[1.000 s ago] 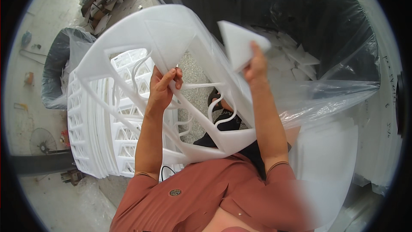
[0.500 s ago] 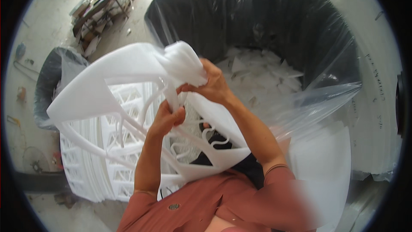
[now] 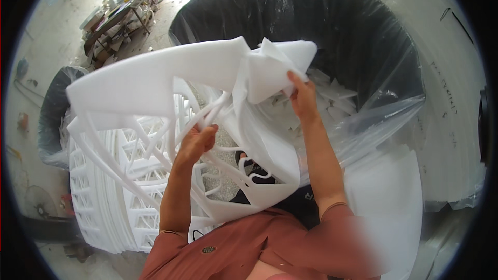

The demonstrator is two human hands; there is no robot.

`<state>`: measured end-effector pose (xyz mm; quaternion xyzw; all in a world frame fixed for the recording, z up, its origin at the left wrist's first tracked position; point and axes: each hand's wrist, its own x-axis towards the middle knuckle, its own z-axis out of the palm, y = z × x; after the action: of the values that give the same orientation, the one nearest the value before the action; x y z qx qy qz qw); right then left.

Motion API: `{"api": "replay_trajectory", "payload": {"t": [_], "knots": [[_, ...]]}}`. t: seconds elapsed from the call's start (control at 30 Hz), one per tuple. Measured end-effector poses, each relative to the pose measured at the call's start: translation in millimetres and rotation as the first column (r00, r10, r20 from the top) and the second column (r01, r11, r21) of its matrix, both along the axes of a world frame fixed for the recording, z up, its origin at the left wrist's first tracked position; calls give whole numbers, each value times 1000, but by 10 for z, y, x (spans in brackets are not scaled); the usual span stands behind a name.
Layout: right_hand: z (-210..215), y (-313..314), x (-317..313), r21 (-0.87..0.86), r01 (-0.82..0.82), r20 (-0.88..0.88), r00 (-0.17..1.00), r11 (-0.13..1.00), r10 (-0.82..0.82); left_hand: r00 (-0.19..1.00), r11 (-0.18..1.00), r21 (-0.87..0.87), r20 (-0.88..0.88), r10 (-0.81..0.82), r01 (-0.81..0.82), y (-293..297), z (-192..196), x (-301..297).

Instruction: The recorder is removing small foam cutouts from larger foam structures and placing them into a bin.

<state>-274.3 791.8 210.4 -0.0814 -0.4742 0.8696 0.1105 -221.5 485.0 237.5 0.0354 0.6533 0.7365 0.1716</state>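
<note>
A large white foam sheet (image 3: 155, 75) with big cut-outs and thin curling strips spans from the left to my lap, bent upward at its far edge. My left hand (image 3: 197, 142) is closed round its strips near the middle. My right hand (image 3: 304, 96) pinches a folded white foam piece (image 3: 277, 75) at the sheet's far right corner, thumb on top. Whether that piece is still joined to the sheet, I cannot tell. Behind my right hand, a big dark bin (image 3: 363, 26) lined with clear plastic holds white foam scraps (image 3: 332, 98).
A thick stack of cut-out white foam sheets (image 3: 104, 192) stands at my left. Beyond it is a smaller lined bin (image 3: 52, 119). Plain white sheets (image 3: 386, 202) lie at my right. A cluttered table (image 3: 122, 13) stands far left, a fan (image 3: 39, 202) lower left.
My right hand has moved right and away from my left hand, spreading the bunched foam out over the big bin. The left hand stays nearly in place, slightly lower.
</note>
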Motion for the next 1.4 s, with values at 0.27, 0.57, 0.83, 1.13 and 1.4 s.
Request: {"api": "replay_trajectory", "payload": {"t": [0.27,0.57,0.83,1.13,1.4], "knots": [[-286,510,137,375,221,194,931,900,-310,970,978,173,-188,152,-119,-383,261,-178],[51,-857,1786,976,-3,-123,823,220,555,939,871,491,-291,182,-16,-1786,1052,-206],[-830,-1093,1631,978,184,-208,866,97,454,375,84,-385,-920,-112,-919,-1134,515,473],[-883,-1032,1679,982,185,-180,835,42,520,999,693,-721,38,40,0,-309,-259,664],[-618,-859,1669,876,-319,61,819,363,571,928,968,150,346,141,-203,-22,-856,710]]}}
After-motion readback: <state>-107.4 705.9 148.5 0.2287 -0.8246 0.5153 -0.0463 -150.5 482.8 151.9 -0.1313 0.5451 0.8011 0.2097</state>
